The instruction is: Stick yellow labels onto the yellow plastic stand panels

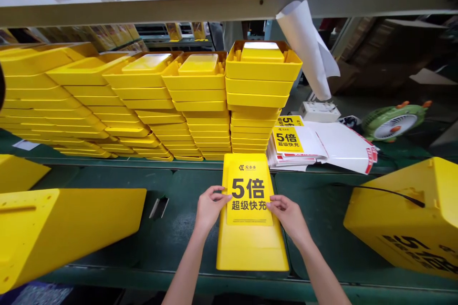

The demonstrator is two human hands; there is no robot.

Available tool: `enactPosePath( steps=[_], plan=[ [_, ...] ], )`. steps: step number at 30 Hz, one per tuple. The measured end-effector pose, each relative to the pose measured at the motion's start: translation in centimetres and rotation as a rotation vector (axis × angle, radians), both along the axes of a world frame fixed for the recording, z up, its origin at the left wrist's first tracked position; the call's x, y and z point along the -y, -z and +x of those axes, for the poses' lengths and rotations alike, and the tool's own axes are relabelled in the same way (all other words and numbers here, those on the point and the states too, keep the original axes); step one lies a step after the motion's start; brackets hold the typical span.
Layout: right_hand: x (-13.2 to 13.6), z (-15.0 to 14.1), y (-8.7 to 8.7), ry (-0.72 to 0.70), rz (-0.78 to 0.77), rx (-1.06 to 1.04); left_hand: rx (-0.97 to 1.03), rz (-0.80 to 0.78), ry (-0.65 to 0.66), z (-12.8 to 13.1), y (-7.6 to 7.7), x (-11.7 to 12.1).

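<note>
In the head view, your left hand (pixel 210 207) has its thumb and forefinger nearly closed on the left edge of the printed label (pixel 249 195), and your right hand (pixel 286 217) holds the opposite edge the same way, other fingers loosely curled. The label lies over the far part of the yellow casing (pixel 252 250), which sits on the green counter (pixel 182 233) between your arms. You can't tell from here whether the label is stuck down or slightly lifted.

If one hand pulls harder or lowers sooner than the other, the label could skew or trap a wrinkle. Only narrow margins of casing show beside it, so any tilt would be easy to notice. Nothing visible braces the casing, so a sideways push might turn it. Just beyond its far end stand the stacked yellow trays (pixel 263 90); nudging the casing forward could bump them. The pile of spare labels (pixel 289 140) lies close beyond your right hand, where a sleeve or wrist might disturb it.
</note>
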State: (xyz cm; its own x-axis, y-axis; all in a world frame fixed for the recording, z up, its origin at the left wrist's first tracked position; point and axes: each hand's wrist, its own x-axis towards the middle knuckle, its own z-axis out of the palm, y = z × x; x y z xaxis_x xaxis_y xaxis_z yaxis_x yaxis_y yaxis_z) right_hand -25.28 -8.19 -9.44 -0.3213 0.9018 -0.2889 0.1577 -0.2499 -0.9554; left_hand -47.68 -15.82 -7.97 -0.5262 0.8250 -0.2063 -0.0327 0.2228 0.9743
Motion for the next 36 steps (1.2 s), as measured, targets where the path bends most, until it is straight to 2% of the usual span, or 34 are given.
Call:
enactPosePath(
  steps=[12,26,36],
  plan=[
    [-0.43,-0.04,0.69,-0.008,0.004,0.048,0.039,-0.019,0.007,-0.3,-0.15,-0.33],
    [-0.36,-0.23,-0.17,-0.007,-0.001,0.062,0.073,-0.012,0.005,-0.47,0.23,-0.64],
    [0.21,-0.09,0.36,0.048,0.103,0.192,0.042,-0.018,0.018,-0.64,0.65,-0.5]
  ],
)
